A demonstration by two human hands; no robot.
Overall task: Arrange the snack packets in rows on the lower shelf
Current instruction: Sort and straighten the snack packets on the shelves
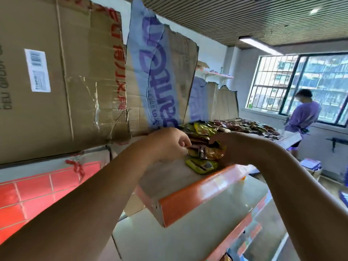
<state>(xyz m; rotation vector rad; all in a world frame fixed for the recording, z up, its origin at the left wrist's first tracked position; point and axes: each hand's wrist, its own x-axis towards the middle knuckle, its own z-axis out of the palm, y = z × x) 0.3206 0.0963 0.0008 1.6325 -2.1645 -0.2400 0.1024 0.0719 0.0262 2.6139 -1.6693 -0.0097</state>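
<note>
Both my arms reach up to the top shelf (197,194), which has an orange front edge. A pile of brown and yellow snack packets (205,151) lies at its near end. My left hand (169,144) has curled fingers that pinch the left edge of the pile. My right hand (231,147) grips the pile from the right, its fingers partly hidden behind the packets. A yellow-green packet (202,165) lies flat just in front of the pile. More packets (244,125) run in rows along the shelf toward the window.
Flattened cardboard sheets (75,81) stand behind the shelf as a back wall. Lower shelves (216,213) step out below. A person in a purple top (303,117) stands at the far end by the window. A red tiled panel (37,194) is at lower left.
</note>
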